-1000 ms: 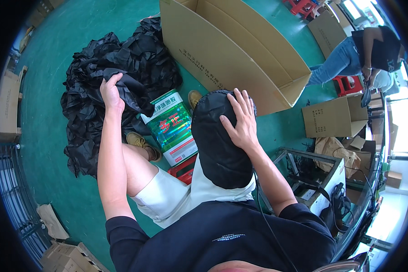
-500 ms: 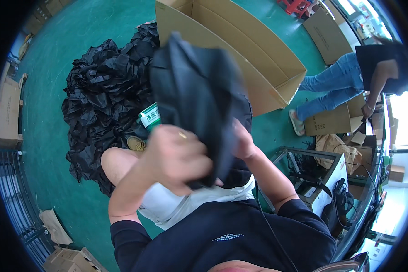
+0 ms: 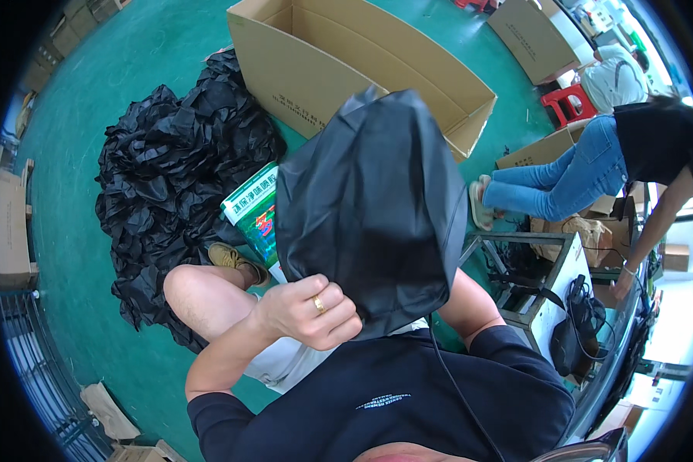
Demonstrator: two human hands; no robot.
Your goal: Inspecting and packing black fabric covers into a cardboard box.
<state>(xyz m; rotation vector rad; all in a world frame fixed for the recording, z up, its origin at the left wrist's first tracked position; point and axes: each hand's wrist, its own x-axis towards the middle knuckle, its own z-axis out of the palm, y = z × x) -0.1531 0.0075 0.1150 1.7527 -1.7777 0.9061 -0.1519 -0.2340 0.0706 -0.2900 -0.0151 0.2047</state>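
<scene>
Above my lap a pouch-shaped black fabric cover (image 3: 369, 215) is spread out, its rounded end pointing away from me. My left hand (image 3: 312, 312) is closed on its near left edge, a gold-coloured ring on one finger. The cover hides my right hand; only the right forearm (image 3: 473, 308) shows, running up behind the fabric, so those fingers cannot be seen. Beside the cover's left side stands a green and white container (image 3: 254, 204), partly covered. A large heap of crumpled black fabric (image 3: 169, 177) lies on the floor to the left.
A long open cardboard box (image 3: 300, 85) stands just beyond the cover. At the right, a person in jeans (image 3: 570, 165) bends by a metal frame (image 3: 547, 308); another person (image 3: 616, 77) is farther back near a red stool (image 3: 568, 104). A black cord (image 3: 462, 385) crosses my shirt.
The cover has opened out wider and now hides my right hand, which showed at its right edge before. My left hand has moved slightly down. The second person has come into view.
</scene>
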